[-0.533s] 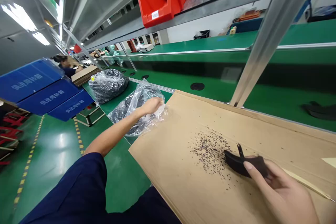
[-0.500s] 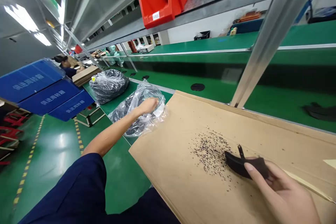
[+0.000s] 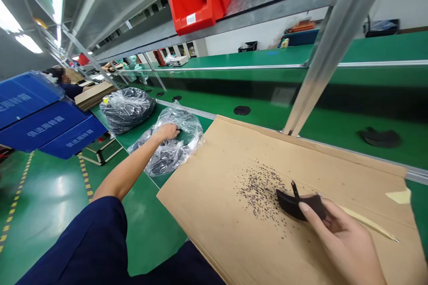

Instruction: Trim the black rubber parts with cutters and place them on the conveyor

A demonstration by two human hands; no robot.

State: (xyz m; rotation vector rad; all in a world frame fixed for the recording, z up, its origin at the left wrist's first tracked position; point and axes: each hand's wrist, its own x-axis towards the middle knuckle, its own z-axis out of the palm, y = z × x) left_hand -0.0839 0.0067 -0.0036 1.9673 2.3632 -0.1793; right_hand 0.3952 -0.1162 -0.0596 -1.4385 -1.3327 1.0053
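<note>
My right hand [image 3: 347,231] grips a black curved plastic part [image 3: 294,204] with a thin upright prong, thumb on top and fingers beneath. The part sits just right of many tiny black bits [image 3: 262,189] scattered on a brown cardboard sheet [image 3: 214,213]. Further off, my left hand [image 3: 168,132] is at a clear plastic bag [image 3: 187,120] with dark pieces inside. Its fingers are curled closed on the bag's film near the opening; the fingertips are partly hidden.
Beside the open bag stands another full plastic bag [image 3: 129,109] of black parts. A yellow-handled thin tool [image 3: 368,222] lies on the cardboard. A metal post [image 3: 321,67] rises behind it, and a red bin [image 3: 200,0] hangs overhead. Blue crates [image 3: 50,129] and a person [image 3: 68,84] are at left.
My left hand has moved left across the bag, whose film now spreads wider to its right. My right hand keeps hold of the black part. The whole view has shifted slightly.
</note>
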